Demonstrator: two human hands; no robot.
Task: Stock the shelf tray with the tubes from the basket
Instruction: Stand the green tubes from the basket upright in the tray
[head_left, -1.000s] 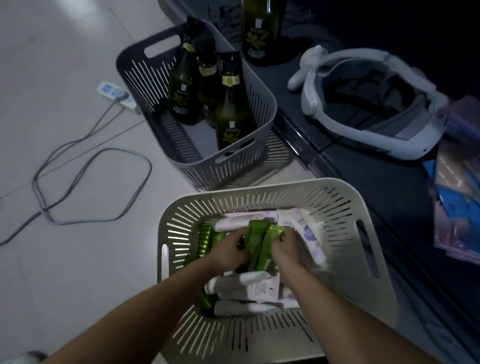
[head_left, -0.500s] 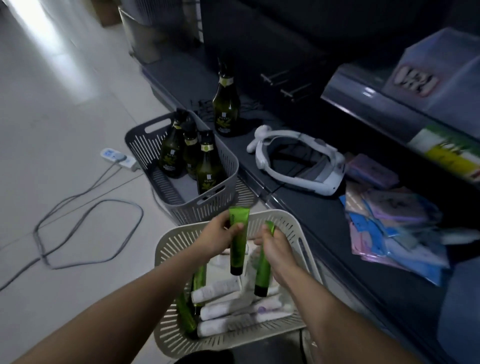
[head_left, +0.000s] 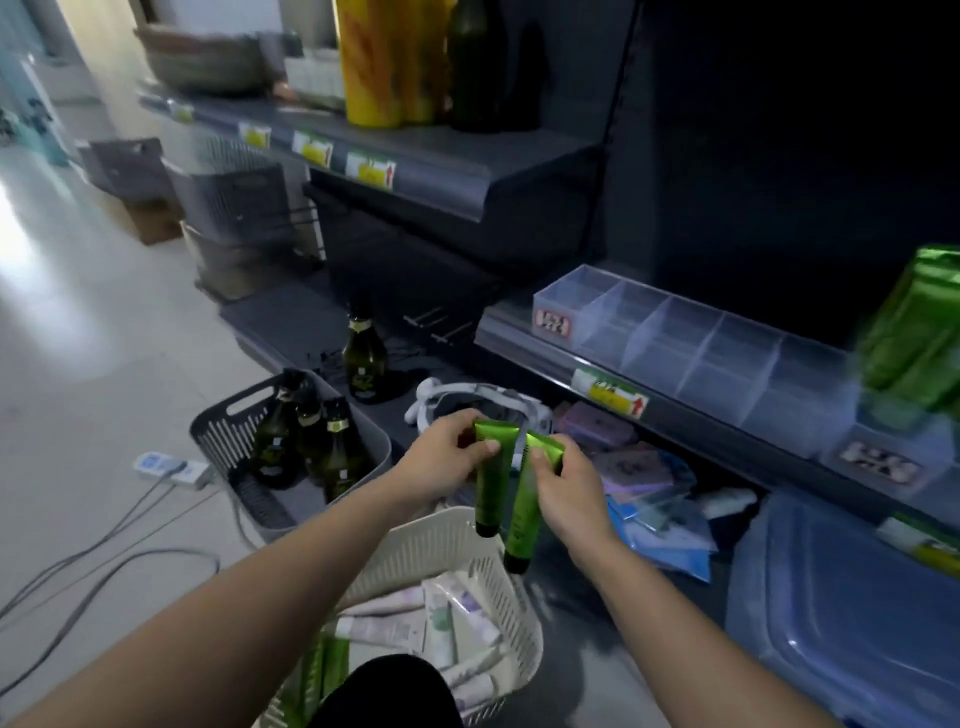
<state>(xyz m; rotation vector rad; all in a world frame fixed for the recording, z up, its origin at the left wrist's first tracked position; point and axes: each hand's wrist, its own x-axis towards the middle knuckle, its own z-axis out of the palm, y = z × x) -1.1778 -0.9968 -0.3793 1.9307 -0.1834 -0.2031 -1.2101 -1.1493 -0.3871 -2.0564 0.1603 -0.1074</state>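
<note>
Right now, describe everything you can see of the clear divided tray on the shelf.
The clear tray looks like transparent plastic. It is long and shallow, split by thin partitions into several compartments that all seem empty. It sits level along the front of the dark shelf, running off to the right. A red-and-white label is stuck on its near left end. Its right end is lost behind blurred green packs.

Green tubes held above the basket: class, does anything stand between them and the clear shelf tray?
Nothing visible does. The green tubes hang above the basket; the clear tray sits up and to their right at the shelf edge, its compartments open on top, only open air between.
</note>
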